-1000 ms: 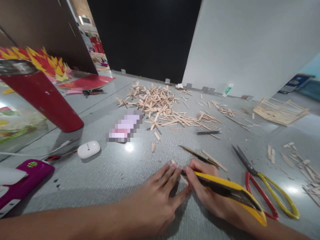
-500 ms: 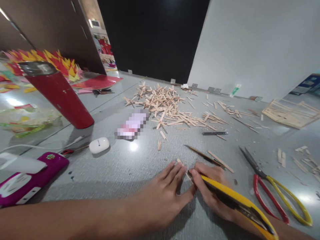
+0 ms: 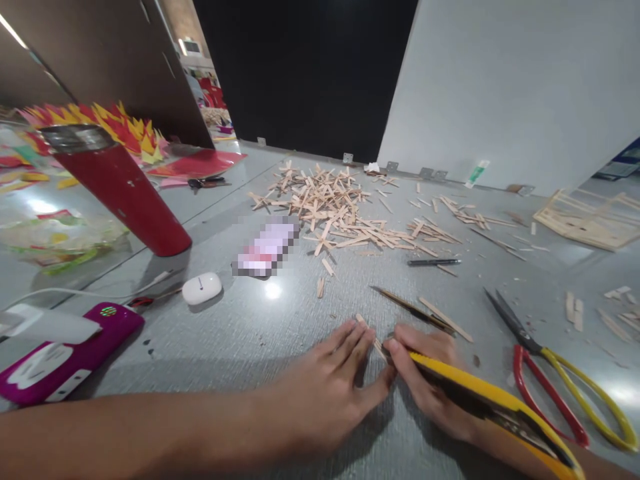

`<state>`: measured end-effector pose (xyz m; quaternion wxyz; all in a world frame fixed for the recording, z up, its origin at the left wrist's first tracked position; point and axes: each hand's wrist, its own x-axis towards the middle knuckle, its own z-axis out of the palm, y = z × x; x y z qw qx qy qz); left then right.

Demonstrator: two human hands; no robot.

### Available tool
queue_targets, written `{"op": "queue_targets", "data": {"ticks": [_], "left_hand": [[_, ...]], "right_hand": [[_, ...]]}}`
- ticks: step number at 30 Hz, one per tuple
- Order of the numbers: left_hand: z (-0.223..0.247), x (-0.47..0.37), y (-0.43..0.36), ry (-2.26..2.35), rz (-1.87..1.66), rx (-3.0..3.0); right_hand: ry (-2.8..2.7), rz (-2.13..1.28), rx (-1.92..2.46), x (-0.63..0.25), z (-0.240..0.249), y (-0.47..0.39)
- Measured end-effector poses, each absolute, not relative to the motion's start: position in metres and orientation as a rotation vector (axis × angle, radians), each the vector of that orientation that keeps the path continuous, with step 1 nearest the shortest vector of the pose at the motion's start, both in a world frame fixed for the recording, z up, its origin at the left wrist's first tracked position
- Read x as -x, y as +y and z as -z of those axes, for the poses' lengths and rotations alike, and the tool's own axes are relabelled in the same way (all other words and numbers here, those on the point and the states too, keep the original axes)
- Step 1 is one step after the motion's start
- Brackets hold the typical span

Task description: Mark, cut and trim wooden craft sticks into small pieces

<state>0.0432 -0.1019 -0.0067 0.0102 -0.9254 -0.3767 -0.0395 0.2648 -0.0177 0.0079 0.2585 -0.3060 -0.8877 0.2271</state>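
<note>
My left hand (image 3: 337, 373) lies on the table with its fingertips pressing a short wooden stick (image 3: 379, 347) flat against the surface. One end of the stick shows beyond the fingertips. My right hand (image 3: 425, 373) is closed around a yellow and black utility knife (image 3: 480, 390), its front end down at the stick, close to my left thumb. The blade tip is mostly hidden by the fingers. Just beyond my hands lie a pair of tweezers (image 3: 413, 309) and a loose wooden stick (image 3: 445, 319).
Scissors (image 3: 525, 343) with red and yellow handles lie at right. A pile of wooden sticks (image 3: 330, 200) spreads behind, near a pen (image 3: 434, 262) and a wooden frame (image 3: 575, 223). Leftward are a phone (image 3: 267, 245), a white case (image 3: 202, 288), a purple power bank (image 3: 85, 347) and a red flask (image 3: 123, 193).
The view has shifted slightly, so the things on the table appear a little farther right. My hands keep almost the same pose at the stick, with the knife still in my right hand.
</note>
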Motion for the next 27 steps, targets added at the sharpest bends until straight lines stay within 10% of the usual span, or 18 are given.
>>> {"op": "queue_targets", "data": {"ticks": [27], "left_hand": [[-0.001,-0.043,-0.099,-1.191,0.264,2.916]], "right_hand": [[-2.333,-0.712,0.895,-0.255,-0.010,-0.015]]}}
